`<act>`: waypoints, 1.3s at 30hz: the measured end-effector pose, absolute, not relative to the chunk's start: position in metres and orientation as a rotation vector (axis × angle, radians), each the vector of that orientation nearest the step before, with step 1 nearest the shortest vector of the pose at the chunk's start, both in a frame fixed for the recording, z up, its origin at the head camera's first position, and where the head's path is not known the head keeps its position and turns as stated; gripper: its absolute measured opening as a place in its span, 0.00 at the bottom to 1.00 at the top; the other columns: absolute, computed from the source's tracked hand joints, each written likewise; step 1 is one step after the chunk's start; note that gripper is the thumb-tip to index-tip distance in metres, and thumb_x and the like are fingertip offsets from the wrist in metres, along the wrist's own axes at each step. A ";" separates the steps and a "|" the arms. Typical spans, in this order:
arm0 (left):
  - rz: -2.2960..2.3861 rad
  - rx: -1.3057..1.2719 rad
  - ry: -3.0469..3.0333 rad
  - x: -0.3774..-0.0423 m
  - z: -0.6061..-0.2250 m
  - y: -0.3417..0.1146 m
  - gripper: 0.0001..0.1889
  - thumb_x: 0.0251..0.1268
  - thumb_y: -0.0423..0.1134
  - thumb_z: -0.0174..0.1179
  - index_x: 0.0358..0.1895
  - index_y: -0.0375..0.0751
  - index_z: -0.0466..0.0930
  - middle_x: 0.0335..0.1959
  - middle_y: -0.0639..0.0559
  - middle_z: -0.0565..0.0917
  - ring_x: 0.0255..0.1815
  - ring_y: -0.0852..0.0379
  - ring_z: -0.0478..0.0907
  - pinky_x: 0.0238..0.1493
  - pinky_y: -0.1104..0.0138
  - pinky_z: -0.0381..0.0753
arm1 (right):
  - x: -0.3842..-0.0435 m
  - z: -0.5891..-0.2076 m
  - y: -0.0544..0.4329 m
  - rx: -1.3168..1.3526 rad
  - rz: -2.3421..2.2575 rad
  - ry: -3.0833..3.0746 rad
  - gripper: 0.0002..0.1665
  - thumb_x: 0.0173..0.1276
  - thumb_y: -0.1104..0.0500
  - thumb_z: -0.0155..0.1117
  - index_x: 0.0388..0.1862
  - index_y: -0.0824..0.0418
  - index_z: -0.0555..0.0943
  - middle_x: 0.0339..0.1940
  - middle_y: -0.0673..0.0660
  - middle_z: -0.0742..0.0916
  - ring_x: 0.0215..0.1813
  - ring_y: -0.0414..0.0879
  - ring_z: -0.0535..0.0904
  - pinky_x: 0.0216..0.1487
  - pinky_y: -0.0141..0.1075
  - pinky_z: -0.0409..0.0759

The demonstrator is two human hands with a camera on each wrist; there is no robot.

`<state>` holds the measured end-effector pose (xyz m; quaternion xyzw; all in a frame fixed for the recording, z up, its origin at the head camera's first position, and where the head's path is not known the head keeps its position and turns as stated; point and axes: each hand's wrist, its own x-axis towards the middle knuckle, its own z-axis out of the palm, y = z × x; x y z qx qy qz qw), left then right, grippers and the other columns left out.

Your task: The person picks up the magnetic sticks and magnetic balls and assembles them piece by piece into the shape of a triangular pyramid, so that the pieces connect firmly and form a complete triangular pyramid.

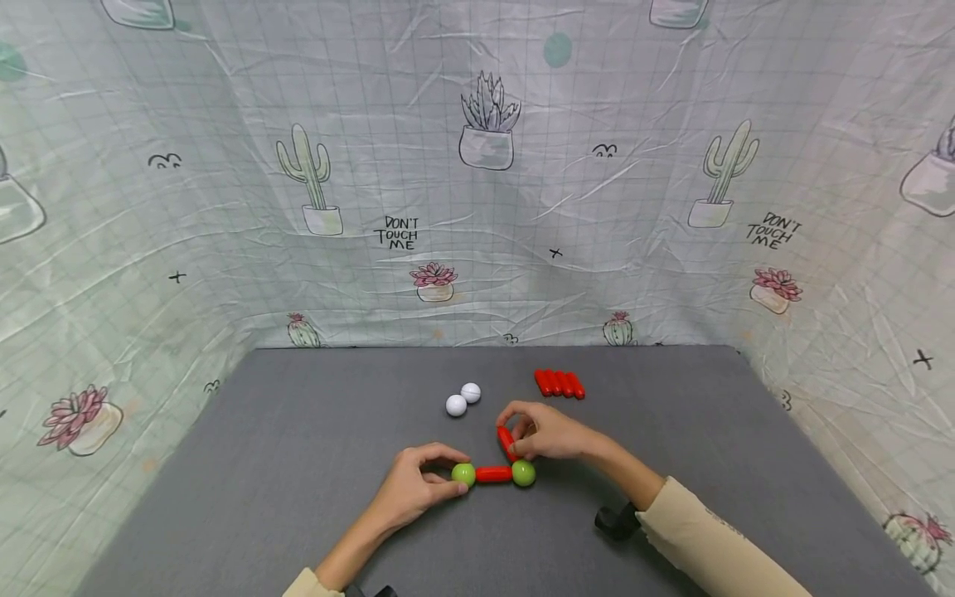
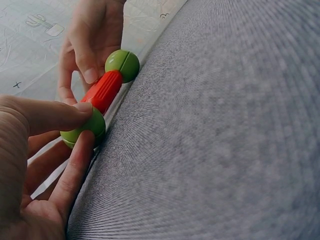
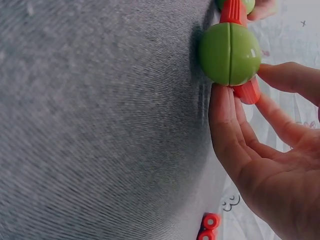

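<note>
Two green balls, one at the left (image 1: 463, 474) and one at the right (image 1: 524, 473), are joined by a red rod (image 1: 494, 474) lying on the grey table. My left hand (image 1: 419, 481) pinches the left ball between thumb and fingers. A second red rod (image 1: 507, 444) is held in my right hand (image 1: 548, 431), its near end at the right ball's far side. In the right wrist view that red rod (image 3: 248, 92) shows below the green ball (image 3: 230, 54), partly hidden; whether it is fixed to the ball, I cannot tell.
Two white balls (image 1: 457, 405) sit close together beyond the hands. Several red rods (image 1: 559, 384) lie side by side at the back right of the grey table (image 1: 336, 414). A cactus-print sheet (image 1: 373, 166) hangs behind and along both sides.
</note>
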<state>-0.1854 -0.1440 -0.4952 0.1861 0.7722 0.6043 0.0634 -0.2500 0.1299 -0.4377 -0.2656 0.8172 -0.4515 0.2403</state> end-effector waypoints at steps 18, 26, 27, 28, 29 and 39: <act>1.815 0.551 2.338 -0.185 -0.495 -0.144 0.20 0.54 0.35 0.78 0.52 0.38 0.88 0.48 0.39 0.88 0.39 0.60 0.87 0.38 0.71 0.86 | -0.250 -0.444 0.131 -0.682 -1.214 2.258 0.25 0.67 0.65 0.67 0.62 0.68 0.75 0.39 0.60 0.85 0.32 0.44 0.80 0.40 0.39 0.82; 1.825 0.548 2.319 -0.185 -0.494 -0.144 0.20 0.54 0.35 0.78 0.52 0.37 0.87 0.48 0.38 0.88 0.40 0.59 0.87 0.39 0.70 0.87 | -0.252 -0.444 0.131 -0.674 -1.222 2.242 0.26 0.67 0.65 0.67 0.62 0.70 0.74 0.38 0.59 0.85 0.32 0.43 0.79 0.40 0.39 0.82; 1.827 0.546 2.318 -0.185 -0.494 -0.144 0.20 0.54 0.35 0.78 0.52 0.37 0.87 0.48 0.38 0.88 0.40 0.59 0.87 0.39 0.70 0.87 | -0.251 -0.443 0.131 -0.673 -1.223 2.241 0.26 0.67 0.65 0.67 0.62 0.70 0.74 0.38 0.59 0.85 0.32 0.43 0.79 0.40 0.39 0.82; 1.827 0.547 2.318 -0.185 -0.494 -0.144 0.20 0.54 0.35 0.78 0.52 0.37 0.88 0.48 0.38 0.88 0.40 0.59 0.87 0.39 0.70 0.87 | -0.251 -0.443 0.131 -0.673 -1.224 2.238 0.26 0.67 0.65 0.67 0.62 0.70 0.74 0.38 0.59 0.85 0.32 0.43 0.79 0.40 0.39 0.82; 1.831 0.547 2.315 -0.185 -0.493 -0.144 0.20 0.54 0.35 0.78 0.52 0.37 0.88 0.48 0.38 0.88 0.40 0.59 0.87 0.39 0.70 0.87 | -0.251 -0.443 0.131 -0.672 -1.225 2.237 0.26 0.67 0.65 0.67 0.62 0.71 0.74 0.38 0.59 0.85 0.32 0.43 0.79 0.40 0.39 0.82; 1.819 0.562 2.336 -0.185 -0.495 -0.144 0.20 0.54 0.34 0.78 0.52 0.37 0.87 0.48 0.38 0.88 0.43 0.59 0.86 0.40 0.70 0.87 | -0.250 -0.439 0.134 -0.653 -1.240 2.230 0.25 0.69 0.66 0.66 0.62 0.71 0.74 0.39 0.61 0.86 0.35 0.44 0.81 0.43 0.42 0.85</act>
